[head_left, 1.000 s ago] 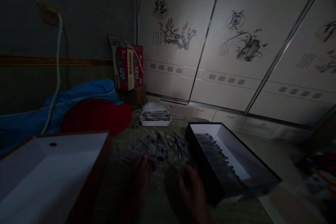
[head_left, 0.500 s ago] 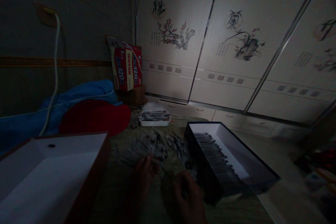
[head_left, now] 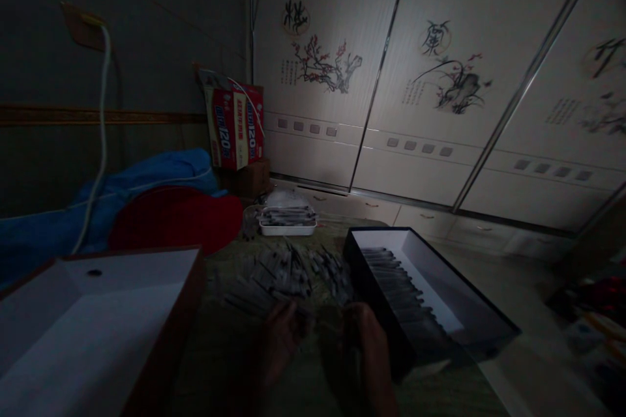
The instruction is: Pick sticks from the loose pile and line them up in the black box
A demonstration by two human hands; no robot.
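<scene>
In the dim head view, my left hand is over the table, its fingers pinched at the near edge of a loose pile of thin, dark and clear pen-like sticks. What it pinches is too dark to name. My right hand is to its right, fingers curled together, close to the near wall of the dark box; its fingertips are in shadow and their contents cannot be made out. A smaller heap of similar sticks lies just beyond it. Inside the dark box, many more such sticks lie side by side in a row.
A white tray of sticks stands at the back of the table. At the left is a large brown-edged box with a pale inside. Behind it lie a red round thing and blue cloth. A red carton stands by the wardrobe.
My right hand has moved up and slightly right, turning so its fingers point away from me. My left hand has shifted slightly right and toward me. The thin dark stick between them no longer shows.
</scene>
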